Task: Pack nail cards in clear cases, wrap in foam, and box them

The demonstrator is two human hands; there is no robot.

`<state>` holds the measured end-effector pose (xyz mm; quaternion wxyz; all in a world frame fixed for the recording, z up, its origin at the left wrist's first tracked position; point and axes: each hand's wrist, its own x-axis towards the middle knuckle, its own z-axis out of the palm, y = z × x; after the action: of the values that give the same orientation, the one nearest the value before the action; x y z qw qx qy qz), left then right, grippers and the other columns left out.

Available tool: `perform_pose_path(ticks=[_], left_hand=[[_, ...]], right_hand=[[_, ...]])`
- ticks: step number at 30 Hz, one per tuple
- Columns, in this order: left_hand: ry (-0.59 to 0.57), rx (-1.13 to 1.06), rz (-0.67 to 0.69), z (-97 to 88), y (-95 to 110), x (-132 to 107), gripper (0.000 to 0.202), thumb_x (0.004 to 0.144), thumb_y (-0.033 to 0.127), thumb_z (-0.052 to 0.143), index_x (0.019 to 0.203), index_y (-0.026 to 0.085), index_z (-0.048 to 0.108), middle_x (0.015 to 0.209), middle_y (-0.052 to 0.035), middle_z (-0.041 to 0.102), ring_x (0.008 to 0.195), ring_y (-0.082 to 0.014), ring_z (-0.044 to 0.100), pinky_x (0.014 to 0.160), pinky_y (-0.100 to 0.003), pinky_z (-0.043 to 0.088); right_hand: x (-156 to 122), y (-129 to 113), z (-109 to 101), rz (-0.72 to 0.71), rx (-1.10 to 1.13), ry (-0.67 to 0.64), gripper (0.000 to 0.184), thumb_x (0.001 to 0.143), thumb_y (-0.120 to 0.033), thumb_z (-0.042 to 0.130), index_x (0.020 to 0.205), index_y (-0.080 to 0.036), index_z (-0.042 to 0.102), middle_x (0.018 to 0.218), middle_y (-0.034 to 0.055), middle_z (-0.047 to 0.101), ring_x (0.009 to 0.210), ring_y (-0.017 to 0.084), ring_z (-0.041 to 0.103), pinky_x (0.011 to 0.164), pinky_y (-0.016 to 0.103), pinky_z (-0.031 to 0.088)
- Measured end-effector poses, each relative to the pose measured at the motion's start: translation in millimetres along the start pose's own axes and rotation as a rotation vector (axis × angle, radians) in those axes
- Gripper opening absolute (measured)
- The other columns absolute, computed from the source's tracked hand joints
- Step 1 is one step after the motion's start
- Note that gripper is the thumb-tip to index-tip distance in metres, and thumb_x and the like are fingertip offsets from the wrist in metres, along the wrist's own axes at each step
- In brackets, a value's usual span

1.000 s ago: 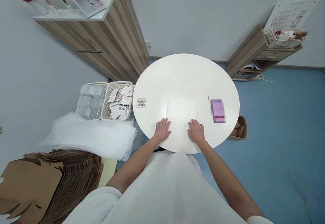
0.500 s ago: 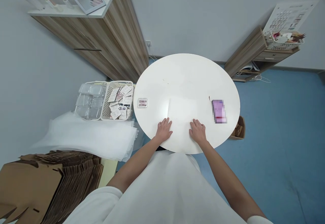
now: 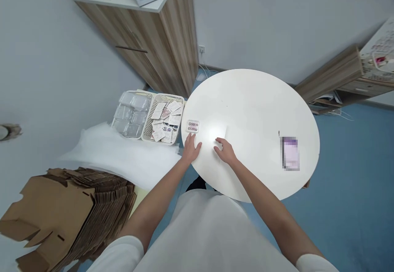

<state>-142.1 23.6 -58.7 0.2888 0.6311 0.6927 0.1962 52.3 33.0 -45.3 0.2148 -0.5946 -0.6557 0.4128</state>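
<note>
On the left side of the round white table point(image 3: 255, 99) lies a small clear case point(image 3: 193, 126) with two rows of purplish-pink pieces, which look like press-on nails. My left hand point(image 3: 191, 150) is open, its fingertips at the near edge of that case; I cannot tell whether they touch it. My right hand point(image 3: 225, 150) hovers over or rests on the table further right, fingers apart and slightly curled, holding nothing. A faint pale sheet or clear edge point(image 3: 227, 131) shows just beyond the right hand.
A blurred purple phone-like item point(image 3: 290, 153) lies on the table's right. Left of the table stand a basket of printed cards point(image 3: 166, 120) and a basket of clear plastic boxes point(image 3: 131, 114). White foam sheets point(image 3: 123, 150) and flattened cardboard boxes point(image 3: 61, 214) are nearer me.
Both hands have moved left across the table, the left one up to the small case. The view has shifted left, so the table sits further right.
</note>
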Motion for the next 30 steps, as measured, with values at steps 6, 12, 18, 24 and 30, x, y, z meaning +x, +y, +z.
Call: perform_pose_path(ticks=[6,12,18,24,30], left_hand=[[-0.017,-0.184,-0.146,-18.1,-31,40,0.053,0.083,0.035,0.039,0.130,0.017,0.026,0.140,-0.0105,0.020,0.129,-0.0229,0.016,0.105,-0.039,0.019],[-0.076,-0.374,-0.209,-11.2,-42,44,0.055,0.081,0.028,0.040,0.132,0.018,0.022,0.139,-0.0080,0.026,0.127,-0.0211,0.024,0.104,-0.038,0.024],[-0.067,-0.496,-0.212,-12.9,-43,42,0.051,0.078,0.018,0.039,0.128,0.018,0.028,0.134,-0.0078,0.035,0.123,-0.0183,0.033,0.101,-0.034,0.030],[-0.057,-0.597,-0.090,-6.9,-25,35,0.042,0.079,0.019,0.040,0.120,0.019,0.037,0.124,-0.0083,0.046,0.116,-0.0187,0.043,0.094,-0.033,0.039],[-0.146,-0.640,0.011,11.9,16,10,0.038,0.078,0.020,0.044,0.115,0.019,0.044,0.119,-0.0079,0.052,0.112,-0.0192,0.046,0.093,-0.035,0.040]], right_hand=[[55,-32,45,0.182,0.324,-0.122,0.050,0.071,-0.026,0.052,0.120,-0.021,0.042,0.125,0.0066,0.046,0.114,0.019,0.043,0.091,0.036,0.040],[69,-42,62,0.228,0.477,-0.164,0.061,0.067,-0.023,0.056,0.125,-0.023,0.037,0.131,0.0051,0.040,0.121,0.020,0.036,0.097,0.038,0.034],[65,-37,65,0.231,0.523,-0.125,0.062,0.064,-0.015,0.053,0.125,-0.022,0.039,0.130,0.0047,0.042,0.120,0.019,0.038,0.101,0.039,0.029],[42,-28,42,0.208,0.564,0.006,0.057,0.066,-0.013,0.052,0.121,-0.025,0.043,0.127,0.0023,0.045,0.117,0.016,0.042,0.102,0.038,0.029],[-10,4,1,0.170,0.525,0.112,0.047,0.069,-0.016,0.050,0.116,-0.025,0.047,0.121,0.0031,0.050,0.109,0.016,0.049,0.097,0.038,0.036]])
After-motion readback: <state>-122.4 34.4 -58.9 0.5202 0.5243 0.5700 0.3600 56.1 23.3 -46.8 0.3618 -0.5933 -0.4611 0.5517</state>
